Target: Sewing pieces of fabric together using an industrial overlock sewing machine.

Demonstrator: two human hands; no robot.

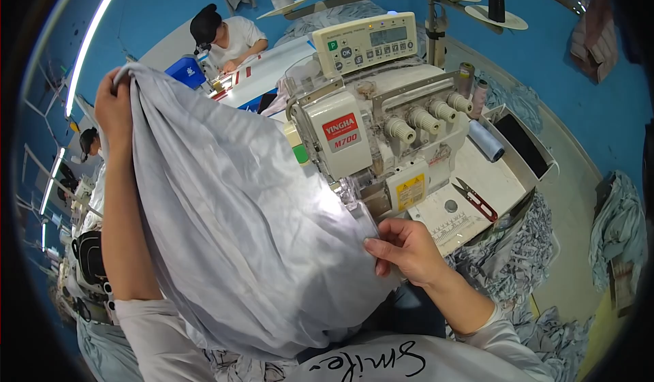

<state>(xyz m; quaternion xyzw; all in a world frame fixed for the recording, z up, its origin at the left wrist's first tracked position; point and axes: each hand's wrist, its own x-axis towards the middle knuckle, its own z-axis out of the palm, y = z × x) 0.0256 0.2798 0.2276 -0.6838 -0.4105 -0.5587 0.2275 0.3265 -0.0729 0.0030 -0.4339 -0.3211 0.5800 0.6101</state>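
A large piece of light grey-blue fabric [238,198] hangs between my hands and drapes down toward my lap. My left hand [114,106] is raised high at the left, its fingers closed on the fabric's upper corner. Lower down, my right hand [403,249] pinches the fabric's edge between thumb and fingers, just in front of the overlock sewing machine [340,136]. The fabric's right edge lies at the machine's lit needle area [346,194]; the presser foot is partly hidden there.
Red-handled thread snips [482,203] and a blue thread cone [486,142] lie on the machine's table. A control panel [364,41] tops the machine. Crumpled fabric scraps [511,252] heap below right. Another person [235,41] works at a machine beyond.
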